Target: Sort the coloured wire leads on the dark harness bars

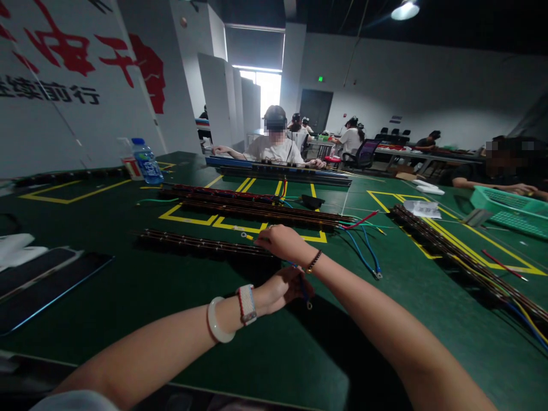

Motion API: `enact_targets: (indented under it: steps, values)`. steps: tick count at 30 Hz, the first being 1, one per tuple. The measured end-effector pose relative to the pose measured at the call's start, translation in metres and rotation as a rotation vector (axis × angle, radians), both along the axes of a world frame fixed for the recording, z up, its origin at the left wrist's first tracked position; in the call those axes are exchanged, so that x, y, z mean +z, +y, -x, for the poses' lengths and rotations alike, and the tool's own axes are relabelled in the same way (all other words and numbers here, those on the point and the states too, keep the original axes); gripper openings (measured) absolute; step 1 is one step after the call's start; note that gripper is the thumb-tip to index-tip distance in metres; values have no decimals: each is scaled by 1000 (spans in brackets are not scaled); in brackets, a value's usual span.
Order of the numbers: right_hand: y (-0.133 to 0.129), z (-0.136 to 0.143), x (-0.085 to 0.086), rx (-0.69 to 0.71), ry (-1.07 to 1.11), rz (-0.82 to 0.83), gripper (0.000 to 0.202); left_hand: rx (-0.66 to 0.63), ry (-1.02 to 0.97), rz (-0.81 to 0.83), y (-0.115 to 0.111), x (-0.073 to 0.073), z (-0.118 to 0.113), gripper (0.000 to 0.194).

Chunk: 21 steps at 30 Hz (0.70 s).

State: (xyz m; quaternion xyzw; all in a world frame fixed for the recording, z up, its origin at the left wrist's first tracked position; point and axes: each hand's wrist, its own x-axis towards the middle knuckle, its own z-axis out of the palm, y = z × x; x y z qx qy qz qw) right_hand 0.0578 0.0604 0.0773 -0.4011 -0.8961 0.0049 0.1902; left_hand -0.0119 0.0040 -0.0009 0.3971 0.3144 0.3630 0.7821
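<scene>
A: Here we are at the table (154, 319), both hands in close. What step do we have?

B: We'd call it wire work at the strip (205, 242). It lies in front of us, its right end under our right hand (280, 240), which is bent, fingers bunched.

A: And our left hand (282, 290)?

B: Just below, palm half up, fingers curled by a blue wire (305, 291) with a ring lug (309, 305) dangling free. The fingers hide their own contact, so we can't tell whether either hand is gripping.

A: What does the next move call for?

B: A steady strip and a light touch on that wire, we'd judge.

A: Around us?

B: Green top, yellow tape, a long bundle (265, 211) beyond our strip, another (449, 251) to the right. A bottle (148, 162) stands far left, a basket (509, 208) far right.

A: And the room?

B: A person (274, 148) sits opposite, a bright window (272, 88) behind, a lamp (405, 10) overhead, more people at tables further back.
</scene>
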Motion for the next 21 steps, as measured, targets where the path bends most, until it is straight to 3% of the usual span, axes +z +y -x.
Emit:
enact_targets:
  steps: [3, 5, 8, 11, 13, 16, 21]
  values:
    - [4, 15, 0, -73, -97, 25, 33, 15, 10, 1, 0, -1, 1, 24]
    - [5, 14, 2, -16, -72, 76, 31, 13, 8, 8, 0, -1, 1, 20]
    - [4, -8, 9, 156, 122, 181, 41, -12, -5, 19, 1, -1, 0, 19]
    - [3, -43, 7, 129, 350, 252, 54, -13, 13, 14, 3, -1, -2, 19]
    - [3, -68, -4, 42, 434, 255, 50, 2, 33, 6, 3, -1, -4, 18]
    - [4, -98, -35, -66, 447, 292, 44, 10, 68, 6, 2, 1, -5, 19]
    - [3, -118, -86, -94, 421, 434, 43, -5, 210, 6, 2, 7, -4, 21]
